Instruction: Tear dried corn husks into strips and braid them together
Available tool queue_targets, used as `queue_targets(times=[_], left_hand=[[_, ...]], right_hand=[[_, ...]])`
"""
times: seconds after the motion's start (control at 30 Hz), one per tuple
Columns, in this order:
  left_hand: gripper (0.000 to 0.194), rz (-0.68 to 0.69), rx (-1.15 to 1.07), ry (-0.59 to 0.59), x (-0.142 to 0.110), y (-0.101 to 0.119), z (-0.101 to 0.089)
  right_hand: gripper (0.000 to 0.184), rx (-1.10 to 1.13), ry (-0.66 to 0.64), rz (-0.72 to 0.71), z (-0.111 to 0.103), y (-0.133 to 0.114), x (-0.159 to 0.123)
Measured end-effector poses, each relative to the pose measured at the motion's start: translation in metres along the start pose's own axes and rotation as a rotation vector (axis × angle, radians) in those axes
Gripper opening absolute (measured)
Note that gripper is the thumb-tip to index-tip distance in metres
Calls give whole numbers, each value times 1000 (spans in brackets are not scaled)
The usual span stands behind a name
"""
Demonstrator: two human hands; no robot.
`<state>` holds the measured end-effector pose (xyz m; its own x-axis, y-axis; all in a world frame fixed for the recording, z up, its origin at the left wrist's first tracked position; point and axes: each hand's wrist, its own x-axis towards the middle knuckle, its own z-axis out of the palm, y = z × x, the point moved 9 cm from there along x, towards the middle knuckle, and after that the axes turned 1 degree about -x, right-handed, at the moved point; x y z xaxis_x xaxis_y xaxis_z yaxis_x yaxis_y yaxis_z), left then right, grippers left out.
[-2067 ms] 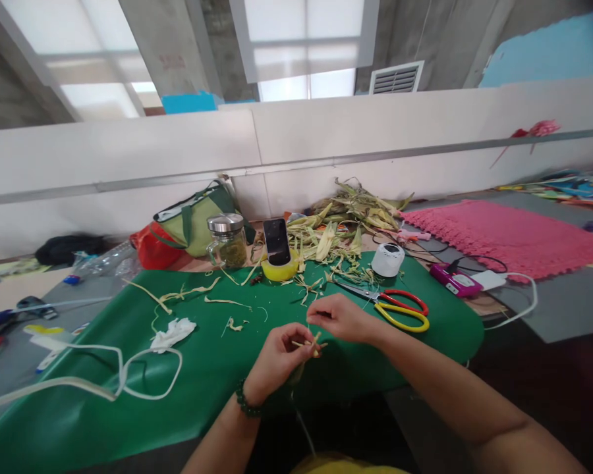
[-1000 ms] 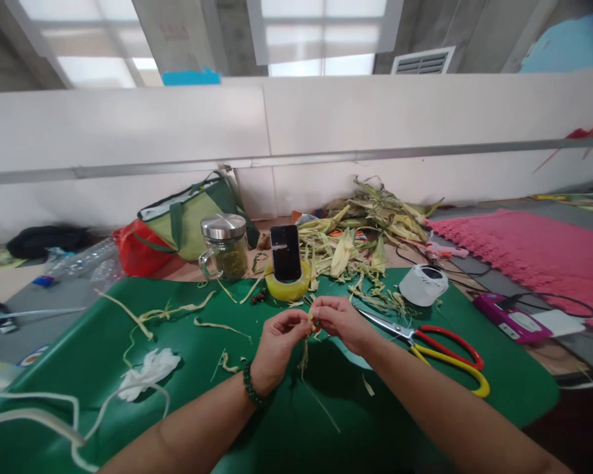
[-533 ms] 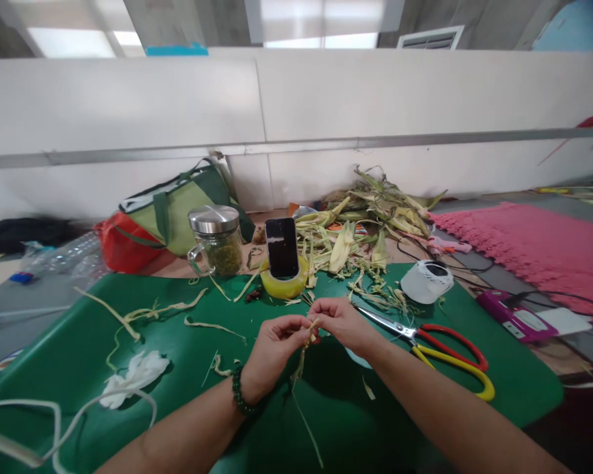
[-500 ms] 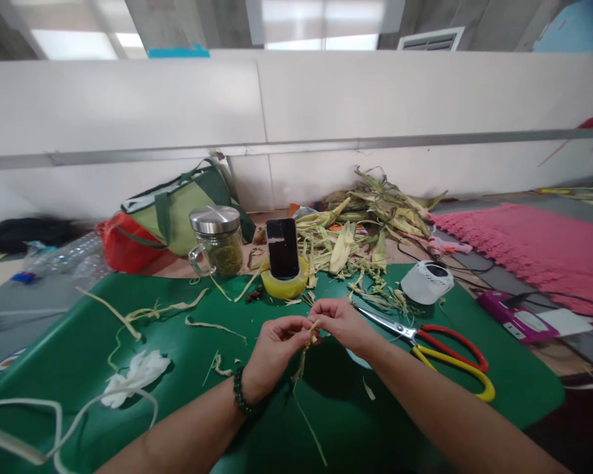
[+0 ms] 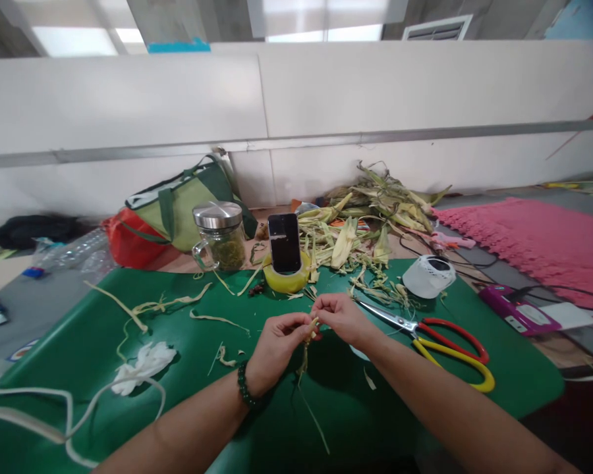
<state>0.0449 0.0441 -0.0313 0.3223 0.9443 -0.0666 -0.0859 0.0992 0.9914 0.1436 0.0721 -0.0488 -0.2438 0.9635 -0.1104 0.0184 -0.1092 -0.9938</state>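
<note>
My left hand [image 5: 282,342] pinches a small twisted piece of corn husk [image 5: 305,359], its fingertips closed at the middle of the green mat. My right hand [image 5: 340,317] meets it there, thumb and fingers closed on the upper end of the same husk. A thin pale strand hangs from the husk down toward me. Part of the husk is hidden by the fingertips. Right of my right hand lie scissors [image 5: 409,326] with one red and one yellow handle. Several loose husk strips [image 5: 217,318] lie left of my hands on the green mat [image 5: 188,368].
Behind my hands a phone [image 5: 284,242] leans in a yellow tape roll [image 5: 287,282]. A glass jar [image 5: 222,240], a green bag [image 5: 182,207] and a husk pile [image 5: 366,204] stand at the back. A white roll [image 5: 427,278], magenta device [image 5: 516,311], crumpled tissue [image 5: 145,365] and white cord [image 5: 72,421] lie around.
My hands have come from the mat's near edge to over its middle, and the right hand has joined the left on the husk. The view has shifted too; in the last half second little differs.
</note>
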Motion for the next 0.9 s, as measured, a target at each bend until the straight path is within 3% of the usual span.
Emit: queue_targets(times=[0.27, 0.47, 0.63, 0.9], left_hand=[[27, -66, -184, 37, 8, -13, -4], [28, -46, -205, 6, 10, -12, -3], [27, -78, -198, -6, 7, -14, -1], [24, -30, -127, 2, -1, -8, 1]], right_hand=[[18, -101, 36, -78, -7, -7, 3], [28, -57, -118, -124, 6, -17, 3], [27, -271, 8, -224, -3, -25, 0], [26, -382, 38, -241, 0, -21, -3]])
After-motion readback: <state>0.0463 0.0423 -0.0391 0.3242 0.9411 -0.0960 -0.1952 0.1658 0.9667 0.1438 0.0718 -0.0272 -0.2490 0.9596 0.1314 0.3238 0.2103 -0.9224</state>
